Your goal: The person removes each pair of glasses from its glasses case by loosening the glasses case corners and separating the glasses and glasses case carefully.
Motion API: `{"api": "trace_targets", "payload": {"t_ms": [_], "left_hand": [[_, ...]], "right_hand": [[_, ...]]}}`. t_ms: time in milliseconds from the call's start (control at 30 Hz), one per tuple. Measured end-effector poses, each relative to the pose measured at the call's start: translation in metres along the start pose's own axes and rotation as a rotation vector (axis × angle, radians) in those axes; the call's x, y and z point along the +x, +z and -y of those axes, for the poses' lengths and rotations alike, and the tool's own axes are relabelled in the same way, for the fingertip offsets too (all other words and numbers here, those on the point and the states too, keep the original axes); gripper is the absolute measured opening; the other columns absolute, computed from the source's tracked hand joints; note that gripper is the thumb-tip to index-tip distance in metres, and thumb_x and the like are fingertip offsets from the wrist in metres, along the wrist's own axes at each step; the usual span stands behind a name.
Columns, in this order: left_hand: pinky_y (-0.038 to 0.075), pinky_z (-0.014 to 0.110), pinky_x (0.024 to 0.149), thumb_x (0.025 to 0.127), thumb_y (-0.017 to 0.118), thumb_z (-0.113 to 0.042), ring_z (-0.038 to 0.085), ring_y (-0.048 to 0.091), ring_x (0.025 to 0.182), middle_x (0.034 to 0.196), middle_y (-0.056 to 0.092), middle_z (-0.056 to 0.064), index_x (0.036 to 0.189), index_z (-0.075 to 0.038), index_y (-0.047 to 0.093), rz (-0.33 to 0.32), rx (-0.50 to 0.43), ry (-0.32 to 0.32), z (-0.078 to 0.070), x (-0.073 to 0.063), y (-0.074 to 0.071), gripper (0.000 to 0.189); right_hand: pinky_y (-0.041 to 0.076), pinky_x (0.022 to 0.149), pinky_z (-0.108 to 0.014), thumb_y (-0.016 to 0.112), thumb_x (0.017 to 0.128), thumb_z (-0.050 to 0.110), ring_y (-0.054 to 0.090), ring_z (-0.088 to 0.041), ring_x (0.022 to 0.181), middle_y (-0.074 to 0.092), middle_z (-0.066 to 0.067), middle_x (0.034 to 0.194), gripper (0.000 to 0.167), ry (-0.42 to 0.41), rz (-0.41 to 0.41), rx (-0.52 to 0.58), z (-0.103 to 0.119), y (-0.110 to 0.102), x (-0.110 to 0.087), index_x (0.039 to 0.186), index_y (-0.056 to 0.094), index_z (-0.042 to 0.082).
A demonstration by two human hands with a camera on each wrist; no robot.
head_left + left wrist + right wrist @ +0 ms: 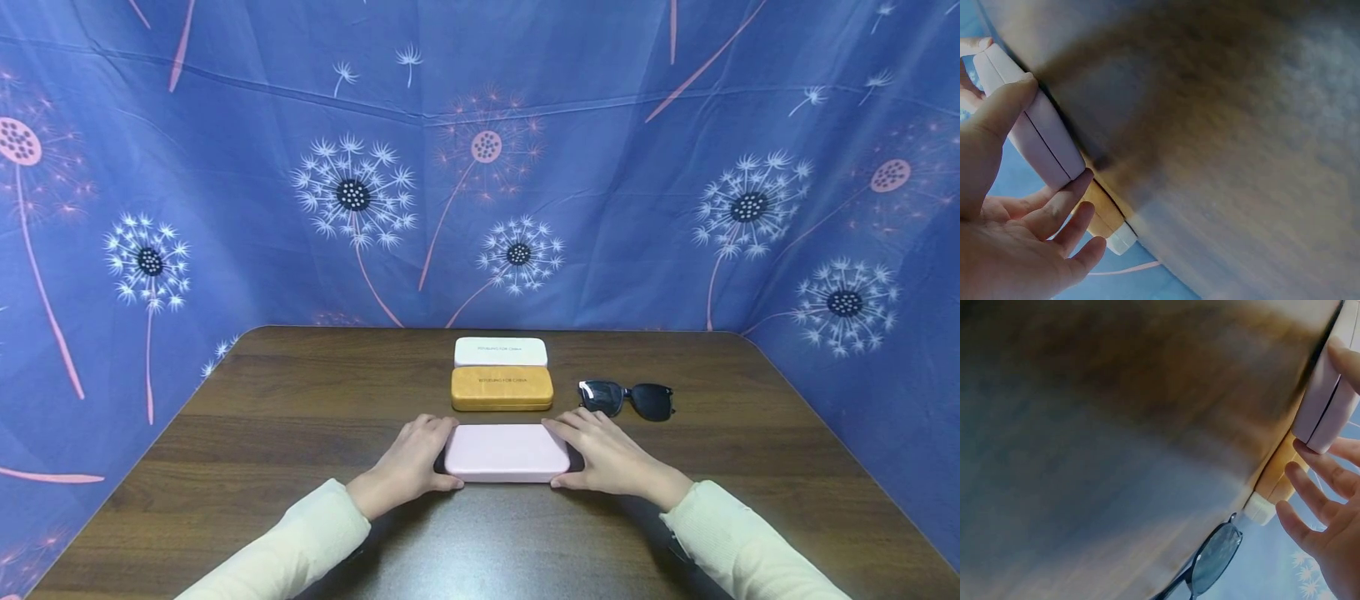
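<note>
A pale pink glasses case [507, 452] lies lid up near the middle of the table, its long side toward me. My left hand [411, 461] grips its left end, with the thumb at the front corner and fingers at the back. On the opposite end, my right hand [609, 458] holds it the same way. In the left wrist view, the left thumb presses the front side of the pink case [1044, 134], across the lid seam. That seam also shows on the pink case [1321, 412] in the right wrist view; the lid looks closed.
Just behind the pink case sits a mustard-yellow glasses case [502, 389], with a white glasses case [501, 352] behind it. Dark sunglasses [651, 402] rest to their right, beyond my right hand. A blue dandelion-print cloth [600, 167] hangs behind the wooden table [300, 375].
</note>
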State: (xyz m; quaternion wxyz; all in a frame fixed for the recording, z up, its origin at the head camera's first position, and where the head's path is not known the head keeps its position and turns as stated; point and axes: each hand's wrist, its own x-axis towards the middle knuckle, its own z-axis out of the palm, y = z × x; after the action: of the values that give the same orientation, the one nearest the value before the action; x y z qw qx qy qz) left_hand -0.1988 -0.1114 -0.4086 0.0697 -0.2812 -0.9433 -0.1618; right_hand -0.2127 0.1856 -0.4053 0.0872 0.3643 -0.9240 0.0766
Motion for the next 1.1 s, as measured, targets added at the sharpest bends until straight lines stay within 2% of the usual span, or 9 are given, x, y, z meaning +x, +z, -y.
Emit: {"api": "trace_targets", "payload": {"t_ms": [200,433,767,1100], "left_hand": [[0.04,0.047,0.092,0.059,0.084,-0.033,0.031,0.052,0.105,0.109,0.063,0.013,0.114,-0.002,0.053,0.0,-0.05,-0.044,0.004,-0.001,-0.007,0.07],[0.041,0.048,0.09,0.056,0.085,-0.029,0.032,0.052,0.104,0.109,0.063,0.013,0.114,-0.001,0.053,-0.011,-0.066,-0.066,0.017,-0.008,-0.016,0.072],[0.04,0.049,0.091,0.055,0.086,-0.031,0.032,0.052,0.107,0.107,0.064,0.01,0.114,-0.003,0.054,0.02,0.002,-0.101,0.041,-0.021,-0.033,0.072],[0.039,0.052,0.091,0.055,0.086,-0.033,0.035,0.051,0.108,0.108,0.063,0.011,0.113,-0.003,0.054,0.07,0.08,-0.128,0.069,-0.035,-0.051,0.073]], "right_hand": [[0.043,0.088,-0.042,0.072,0.067,0.053,0.052,-0.021,0.107,0.058,-0.005,0.117,0.079,-0.018,-0.034,0.018,0.004,-0.002,0.005,0.128,0.052,0.008],[0.042,0.089,-0.042,0.07,0.07,0.053,0.05,-0.02,0.108,0.056,-0.006,0.119,0.078,-0.022,-0.008,0.04,0.016,0.001,0.018,0.131,0.049,0.008],[0.041,0.09,-0.039,0.065,0.074,0.056,0.049,-0.018,0.109,0.055,-0.005,0.12,0.078,-0.051,0.026,0.031,0.035,0.009,0.044,0.133,0.046,0.009],[0.041,0.094,-0.04,0.062,0.076,0.057,0.05,-0.02,0.108,0.055,-0.005,0.119,0.079,-0.117,0.013,-0.016,0.058,0.015,0.075,0.134,0.045,0.006]]}}
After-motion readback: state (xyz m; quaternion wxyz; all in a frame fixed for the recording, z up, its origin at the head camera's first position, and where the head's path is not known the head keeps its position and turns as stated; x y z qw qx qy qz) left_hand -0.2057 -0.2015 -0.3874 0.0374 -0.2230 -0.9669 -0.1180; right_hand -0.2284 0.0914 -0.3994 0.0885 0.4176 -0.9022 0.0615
